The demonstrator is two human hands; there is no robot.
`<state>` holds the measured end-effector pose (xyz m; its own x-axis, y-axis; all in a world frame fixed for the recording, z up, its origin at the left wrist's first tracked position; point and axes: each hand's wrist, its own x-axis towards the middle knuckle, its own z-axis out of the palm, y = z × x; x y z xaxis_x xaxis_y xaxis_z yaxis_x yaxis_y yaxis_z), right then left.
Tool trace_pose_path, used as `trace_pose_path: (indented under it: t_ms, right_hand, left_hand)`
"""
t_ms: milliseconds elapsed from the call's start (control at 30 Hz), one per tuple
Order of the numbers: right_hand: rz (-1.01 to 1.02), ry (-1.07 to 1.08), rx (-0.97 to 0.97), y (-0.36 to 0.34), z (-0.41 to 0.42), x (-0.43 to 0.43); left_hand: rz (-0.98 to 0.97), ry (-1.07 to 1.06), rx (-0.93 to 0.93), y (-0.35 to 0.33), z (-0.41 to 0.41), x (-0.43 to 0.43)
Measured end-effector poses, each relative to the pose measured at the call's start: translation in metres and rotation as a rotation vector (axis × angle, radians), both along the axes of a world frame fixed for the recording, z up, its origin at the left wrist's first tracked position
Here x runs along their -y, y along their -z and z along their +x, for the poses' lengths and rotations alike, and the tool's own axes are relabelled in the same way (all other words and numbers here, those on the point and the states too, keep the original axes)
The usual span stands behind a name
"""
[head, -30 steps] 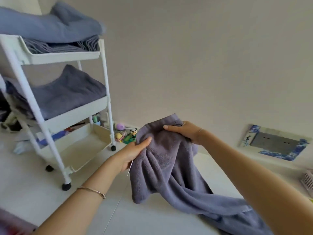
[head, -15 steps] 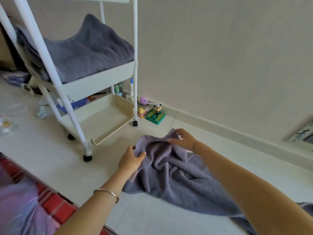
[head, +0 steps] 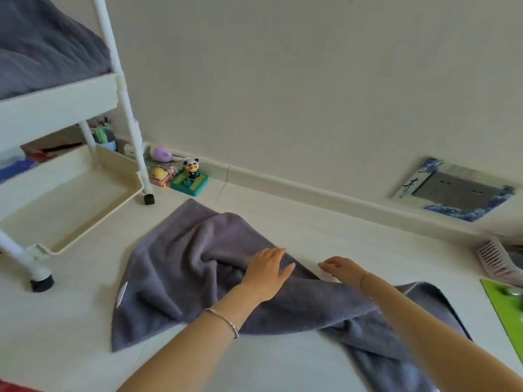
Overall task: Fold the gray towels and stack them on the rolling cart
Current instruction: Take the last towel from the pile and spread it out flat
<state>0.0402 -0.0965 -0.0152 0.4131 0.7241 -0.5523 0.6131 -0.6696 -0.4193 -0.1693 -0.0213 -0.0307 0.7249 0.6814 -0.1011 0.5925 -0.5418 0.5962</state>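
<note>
Gray towel bunched on floor. L hand flat on it, fingers straight; R hand relaxed, empty. Smooth creases outward w/ both palms before folding.

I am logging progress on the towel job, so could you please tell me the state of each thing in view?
towel: unfolded, rumpled, lying on the floor.
left hand: fingers straight, flat on the towel.
right hand: fingers relaxed, holding nothing.
cart: upright beside the wall.
shelf towels: piled on the cart's shelf.
</note>
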Motion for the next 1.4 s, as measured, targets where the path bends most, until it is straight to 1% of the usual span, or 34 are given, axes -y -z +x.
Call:
trace_pose_path:
  t_ms: [67,167,267,333,400,467,500,567,600,633,667,733,800,833,900,1033,1133,1200,1267,1333,1400]
  right_hand:
    - [-0.015,0.005,0.046,0.003,0.016,0.028]
    - [0.018,0.009,0.122,-0.002,0.028,0.058]
    - [0.037,-0.075,0.248,-0.019,0.025,0.078]
    - [0.066,-0.117,0.295,-0.026,0.021,0.091]
    - [0.09,-0.107,0.244,-0.027,0.02,0.102]
    - [0.044,-0.135,0.161,-0.029,0.023,0.112]
    - [-0.001,-0.153,0.081,-0.03,0.025,0.118]
    - [-0.084,-0.164,-0.15,-0.033,0.03,0.129]
    - [-0.084,-0.13,-0.25,-0.033,0.033,0.133]
    - [-0.039,-0.077,-0.299,-0.031,0.036,0.135]
    - [0.033,-0.029,-0.298,-0.03,0.039,0.136]
    - [0.155,-0.036,-0.174,-0.025,0.045,0.132]
    - [0.169,-0.126,-0.087,-0.024,0.044,0.126]
    - [0.149,-0.151,-0.084,-0.025,0.042,0.123]
    - [0.111,-0.137,-0.119,-0.026,0.04,0.12]
    - [0.142,-0.098,-0.173,-0.034,0.051,0.122]
    - [0.189,-0.092,-0.242,-0.057,0.057,0.128]
    - [0.182,-0.119,-0.325,-0.076,0.056,0.133]
    - [0.162,-0.159,-0.433,-0.092,0.053,0.139]
    - [0.149,-0.187,-0.452,-0.104,0.051,0.144]
    - [0.16,-0.17,-0.463,-0.12,0.054,0.152]
  left_hand:
    - [-0.043,0.071,0.008,0.002,0.025,0.01]
    - [-0.03,0.177,-0.005,0.006,0.055,0.022]
    - [-0.001,0.268,-0.031,0.006,0.082,0.03]
    - [-0.015,0.314,-0.097,0.006,0.095,0.034]
    - [-0.056,0.348,-0.185,0.01,0.103,0.034]
    - [-0.043,0.392,-0.245,0.013,0.107,0.031]
    - [-0.02,0.415,-0.268,0.013,0.109,0.032]
    - [0.024,0.45,-0.28,0.012,0.111,0.033]
    - [0.039,0.465,-0.278,0.012,0.11,0.033]
    - [0.055,0.478,-0.271,0.012,0.11,0.033]
    - [0.063,0.493,-0.26,0.012,0.109,0.033]
    - [0.004,0.509,-0.196,0.011,0.107,0.033]
    - [-0.123,0.496,-0.068,0.004,0.106,0.036]
    - [-0.177,0.469,0.002,-0.004,0.105,0.037]
    - [-0.247,0.416,0.115,-0.022,0.103,0.038]
    - [-0.427,0.307,0.313,-0.062,0.094,0.031]
    - [-0.518,0.251,0.424,-0.091,0.087,0.027]
    - [-0.568,0.198,0.485,-0.106,0.084,0.024]
    - [-0.577,0.183,0.502,-0.122,0.083,0.021]
    - [-0.558,0.202,0.478,-0.136,0.082,0.021]
    - [-0.542,0.21,0.455,-0.149,0.079,0.022]
